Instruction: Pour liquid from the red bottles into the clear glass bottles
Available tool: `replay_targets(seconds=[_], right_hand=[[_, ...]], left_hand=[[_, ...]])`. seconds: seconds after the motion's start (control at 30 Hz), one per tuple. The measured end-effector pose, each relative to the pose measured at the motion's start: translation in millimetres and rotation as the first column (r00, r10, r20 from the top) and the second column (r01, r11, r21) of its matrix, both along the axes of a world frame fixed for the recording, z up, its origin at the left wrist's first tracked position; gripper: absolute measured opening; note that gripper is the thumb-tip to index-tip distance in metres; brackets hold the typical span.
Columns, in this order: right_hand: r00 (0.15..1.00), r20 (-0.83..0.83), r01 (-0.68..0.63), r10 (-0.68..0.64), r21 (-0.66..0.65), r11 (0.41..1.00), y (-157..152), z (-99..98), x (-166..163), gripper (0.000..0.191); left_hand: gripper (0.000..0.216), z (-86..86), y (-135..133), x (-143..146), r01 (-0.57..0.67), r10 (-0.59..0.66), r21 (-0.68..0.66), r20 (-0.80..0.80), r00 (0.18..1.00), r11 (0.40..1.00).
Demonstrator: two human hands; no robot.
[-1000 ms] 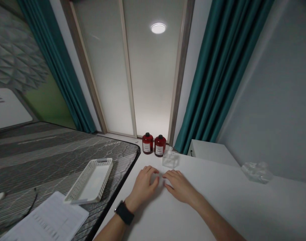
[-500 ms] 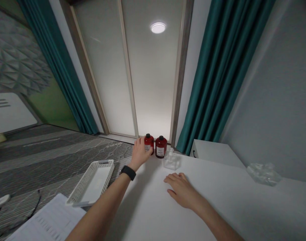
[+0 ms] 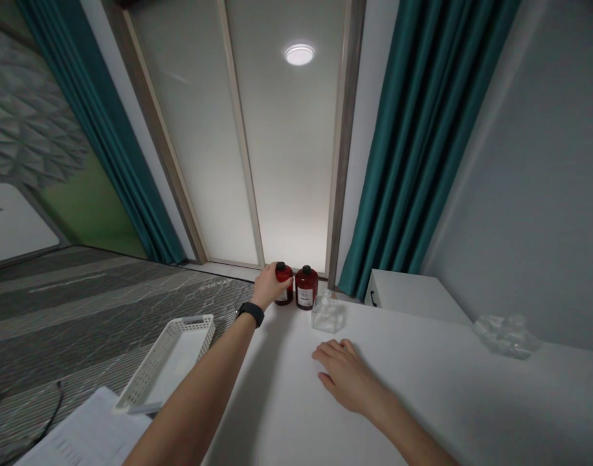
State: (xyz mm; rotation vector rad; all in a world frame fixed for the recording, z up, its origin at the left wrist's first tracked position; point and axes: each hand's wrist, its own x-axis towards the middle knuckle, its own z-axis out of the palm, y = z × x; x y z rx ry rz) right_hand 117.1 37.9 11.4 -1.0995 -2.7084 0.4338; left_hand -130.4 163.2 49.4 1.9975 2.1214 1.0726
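My left hand [image 3: 268,287], with a black watch on the wrist, is wrapped around the upper part of a red bottle [image 3: 285,296] at the table's far edge. The thumb lies across the bottle's front; the other fingers are partly hidden behind it. Right beside it stands a second red bottle [image 3: 306,287] with a black cap and a white label. A clear, squarish glass bottle [image 3: 328,316] is just to the right and nearer to me. Below that, my right hand [image 3: 347,375] rests on the white table with its fingers apart, holding nothing.
To the left are a white perforated basket [image 3: 140,382] and printed sheets [image 3: 85,430]. Crumpled clear plastic [image 3: 506,335] lies at the right of the table [image 3: 423,382]. Beyond the far edge stand a white cabinet [image 3: 415,294] and a green curtain [image 3: 393,162].
My left hand has moved up and closed around the top of the left red bottle, its thumb now across the front. My right hand stays on the table. The view has shifted slightly.
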Motion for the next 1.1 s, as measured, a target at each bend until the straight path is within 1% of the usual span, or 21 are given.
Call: replay_targets(seconds=[0.17, 0.23, 0.3, 0.4, 0.53, 0.63, 0.73, 0.77, 0.83, 0.9, 0.97, 1.03, 1.1], right_hand=[[1.0, 0.016, 0.0, 0.0, 0.004, 1.0, -1.5, 2.5, 0.9, 0.022], [1.0, 0.019, -0.002, 0.002, 0.009, 1.0, -2.0, 2.7, 1.3, 0.022], [1.0, 0.021, 0.001, -0.001, 0.01, 1.0, -2.4, 2.9, 1.5, 0.022], [1.0, 0.024, 0.007, -0.007, 0.007, 1.0, -2.9, 4.7, 2.0, 0.024], [1.0, 0.0, -0.022, 0.022, -0.027, 0.999, -2.5, 11.7, 5.6, 0.028], [0.997, -0.065, -0.044, 0.043, -0.019, 0.999, -2.0, 18.2, 10.9, 0.03], [0.994, -0.102, -0.035, 0.039, 0.038, 0.999, -3.5, 21.3, 19.0, 0.029], [0.994, -0.107, -0.029, 0.035, 0.059, 0.998, -4.9, 21.0, 22.6, 0.028], [0.993, -0.113, -0.013, 0.024, 0.095, 0.995, -9.1, 18.7, 31.3, 0.025], [0.993, -0.117, 0.032, -0.015, 0.143, 0.989, -15.1, 14.7, 41.3, 0.023], [0.988, -0.125, 0.11, -0.086, 0.206, 0.972, -22.2, 10.1, 51.7, 0.023], [0.974, -0.144, 0.209, -0.176, 0.257, 0.944, -29.0, 5.4, 61.4, 0.023], [0.949, -0.173, 0.302, -0.263, 0.268, 0.915, -34.9, 0.9, 70.3, 0.024]], left_hand=[[0.033, -4.6, -4.3, 3.5, 0.034, -0.036, 0.031, 0.066, 0.997, 0.999], [0.033, -3.1, -10.1, 4.4, 0.044, -0.048, 0.043, 0.09, 0.995, 0.998], [0.031, 2.0, -19.2, 5.0, 0.058, -0.064, 0.054, 0.111, 0.992, 0.997], [0.031, 15.9, -39.1, 5.8, 0.093, -0.101, 0.067, 0.131, 0.986, 0.993], [0.036, 37.2, -74.4, 11.5, 0.155, -0.164, 0.072, 0.138, 0.977, 0.985], [0.048, 47.8, -101.3, 22.9, 0.257, -0.272, 0.101, 0.17, 0.947, 0.961], [0.054, 51.6, -123.4, 40.6, 0.36, -0.379, 0.125, 0.19, 0.906, 0.924], [0.055, 51.5, -129.4, 47.4, 0.398, -0.415, 0.121, 0.198, 0.888, 0.909], [0.058, 49.1, -139.5, 61.7, 0.435, -0.452, 0.121, 0.197, 0.87, 0.892], [0.062, 43.7, -147.2, 76.5, 0.449, -0.458, 0.091, 0.174, 0.872, 0.889], [0.069, 35.6, -152.7, 91.3, 0.469, -0.47, 0.049, 0.178, 0.864, 0.882], [0.074, 25.2, -156.4, 105.8, 0.5, -0.495, 0.026, 0.198, 0.846, 0.865], [0.078, 14.1, -158.7, 118.8, 0.527, -0.52, 0.022, 0.198, 0.831, 0.85]])
